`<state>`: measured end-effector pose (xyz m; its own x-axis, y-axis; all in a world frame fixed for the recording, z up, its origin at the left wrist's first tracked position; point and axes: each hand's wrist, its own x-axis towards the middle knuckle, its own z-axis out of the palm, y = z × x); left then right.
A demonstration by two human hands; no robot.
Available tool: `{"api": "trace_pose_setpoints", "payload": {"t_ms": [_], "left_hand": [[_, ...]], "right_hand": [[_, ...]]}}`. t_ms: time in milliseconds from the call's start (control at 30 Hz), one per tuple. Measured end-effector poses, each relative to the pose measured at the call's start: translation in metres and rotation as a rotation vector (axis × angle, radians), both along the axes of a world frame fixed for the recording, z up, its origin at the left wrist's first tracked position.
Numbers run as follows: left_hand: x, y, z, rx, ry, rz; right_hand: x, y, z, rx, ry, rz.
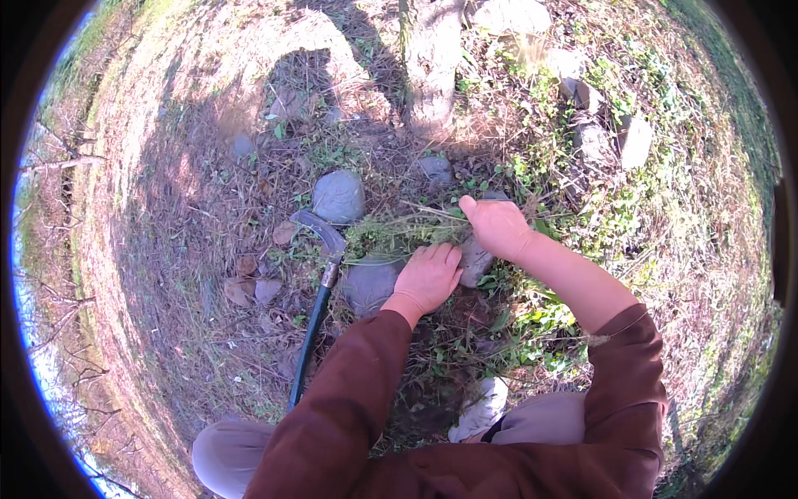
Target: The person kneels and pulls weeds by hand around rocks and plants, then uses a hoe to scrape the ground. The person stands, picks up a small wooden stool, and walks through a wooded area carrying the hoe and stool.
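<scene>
My right hand (499, 227) is closed around a bunch of pulled weed stems that stretch out to its left. Below and left of it, my left hand (430, 274) lies with curled fingers at the lower edge of the green weeds (399, 232), beside a large grey stone (371, 284); whether it grips any of them is not clear. Another stone (477, 259) sits between and under the two hands. A sickle (318, 312) with a curved metal blade and a dark green handle lies on the ground left of my left hand, its blade pointing up and left.
A rounded grey stone (338, 196) lies above the sickle blade, and a smaller one (435, 168) is farther right. A tree trunk (431, 68) rises at the top. Pale rocks (636, 143) and leafy plants are at upper right. Small stones (240, 290) lie left of the sickle.
</scene>
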<state>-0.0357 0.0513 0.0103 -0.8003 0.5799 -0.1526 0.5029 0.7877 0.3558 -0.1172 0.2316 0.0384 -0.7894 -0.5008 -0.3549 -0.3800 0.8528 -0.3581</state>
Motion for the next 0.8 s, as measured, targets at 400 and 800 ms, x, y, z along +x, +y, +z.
{"api": "trace_pose_setpoints", "payload": {"t_ms": [400, 800], "left_hand": [[-0.002, 0.003, 0.002, 0.003, 0.001, -0.013], [-0.005, 0.004, 0.0, 0.015, 0.004, -0.017]], "right_hand": [[-0.067, -0.016, -0.034, 0.033, 0.222, 0.062], [-0.087, -0.085, -0.08, -0.141, 0.27, 0.326]]}}
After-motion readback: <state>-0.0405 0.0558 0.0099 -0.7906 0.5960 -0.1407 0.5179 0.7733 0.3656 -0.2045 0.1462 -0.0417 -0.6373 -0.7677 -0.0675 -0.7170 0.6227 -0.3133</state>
